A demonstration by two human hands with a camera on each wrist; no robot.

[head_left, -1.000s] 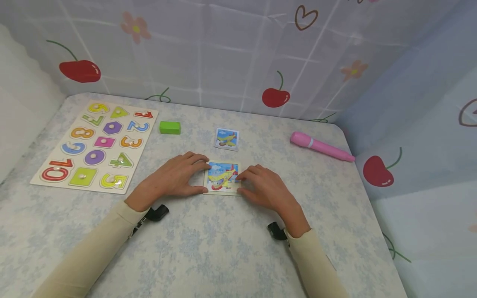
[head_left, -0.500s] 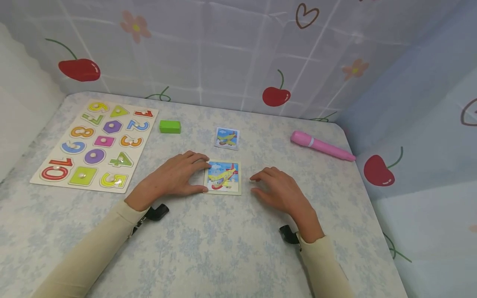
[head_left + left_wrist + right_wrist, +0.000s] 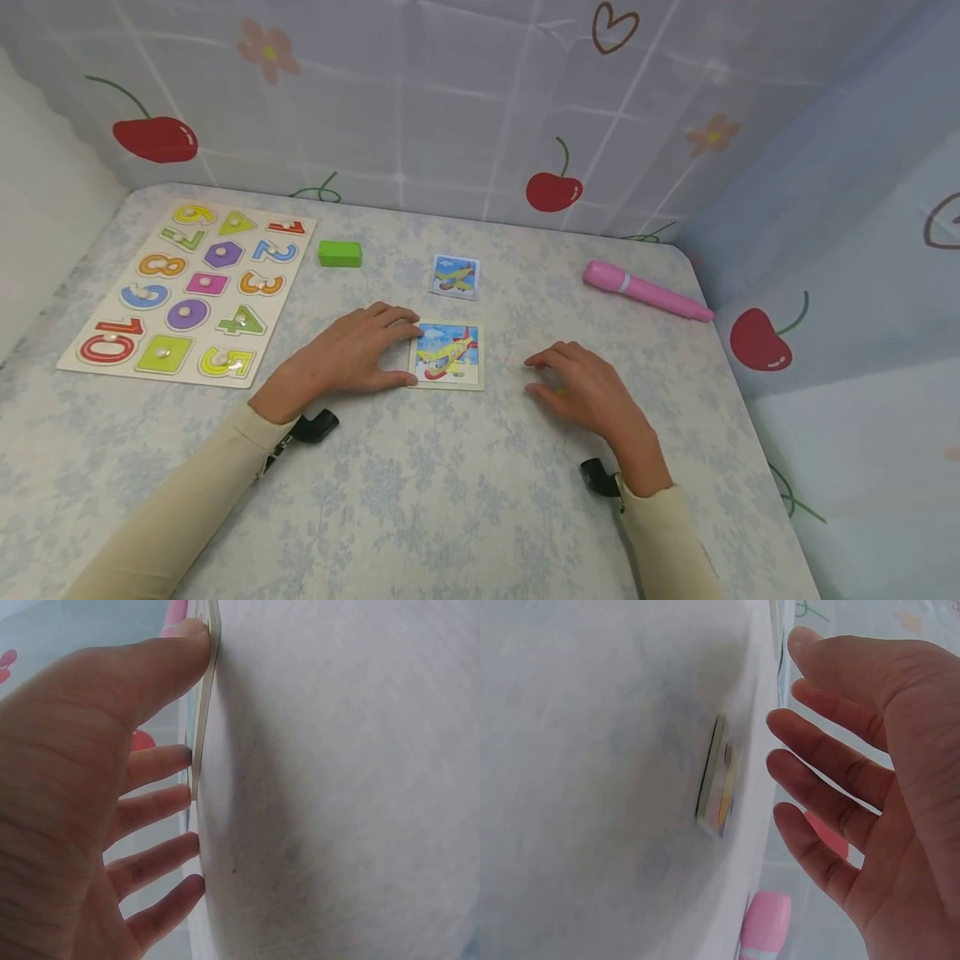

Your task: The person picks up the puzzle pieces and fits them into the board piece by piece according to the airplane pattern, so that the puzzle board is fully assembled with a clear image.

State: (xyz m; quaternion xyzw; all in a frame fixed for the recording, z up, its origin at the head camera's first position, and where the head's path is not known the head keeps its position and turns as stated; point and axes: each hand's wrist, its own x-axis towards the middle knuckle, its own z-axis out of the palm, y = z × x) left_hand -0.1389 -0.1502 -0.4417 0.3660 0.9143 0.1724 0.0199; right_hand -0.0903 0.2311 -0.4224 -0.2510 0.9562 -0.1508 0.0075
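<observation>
A small jigsaw puzzle (image 3: 447, 355) with a yellow aeroplane picture lies flat on the table in a pale frame. My left hand (image 3: 345, 354) rests at its left side. In the left wrist view the thumb (image 3: 169, 667) lies on the frame's edge, and the fingers (image 3: 157, 814) are fairly straight, some touching the frame. To the right of the puzzle hovers my right hand (image 3: 588, 387), fingers loosely bent and holding nothing. Below it, in the right wrist view, a small flat piece (image 3: 718, 780) with some yellow on it lies on the table, apart from the fingers; the head view mostly hides it.
A small aeroplane picture card (image 3: 455, 277) lies beyond the puzzle. Left of the card is a green block (image 3: 340, 254), and farther left a peg board of numbers and shapes (image 3: 191, 296). A pink pen-shaped stick (image 3: 648, 292) lies at the right. A printed curtain (image 3: 465, 100) hangs behind.
My right hand has come off the puzzle's right edge and moved right, toward the small piece. My left hand stays at the puzzle's left side, and the puzzle has not moved.
</observation>
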